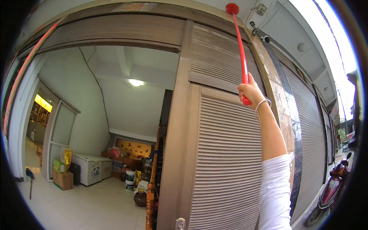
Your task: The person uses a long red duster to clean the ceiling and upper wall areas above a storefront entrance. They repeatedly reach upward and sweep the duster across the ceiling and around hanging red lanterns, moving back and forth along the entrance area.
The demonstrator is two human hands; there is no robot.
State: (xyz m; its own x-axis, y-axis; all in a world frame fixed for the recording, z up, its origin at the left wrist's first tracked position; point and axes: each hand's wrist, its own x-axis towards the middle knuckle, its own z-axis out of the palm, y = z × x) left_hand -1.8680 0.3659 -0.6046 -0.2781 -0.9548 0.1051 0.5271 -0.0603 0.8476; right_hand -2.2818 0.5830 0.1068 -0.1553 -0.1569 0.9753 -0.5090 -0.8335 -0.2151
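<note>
My right hand [253,90] is raised and closed around the lower end of a long red handle [241,47]. At the handle's far end, a round red brush-like head [232,9] is up by the ceiling edge above the doorway; whether it touches the surface I cannot tell. Behind the handle stands a brown ribbed roller shutter [230,149], with a separate ribbed panel [221,51] over it. A bangle [263,105] circles my right wrist. My left hand is out of view.
A security camera [266,38] and loose cables [254,31] hang right of the brush head. Left, the doorway shows a white chest freezer [89,169], a cardboard box [62,180] and a wooden baluster post [150,195]. A red motor scooter [330,189] stands outside at right.
</note>
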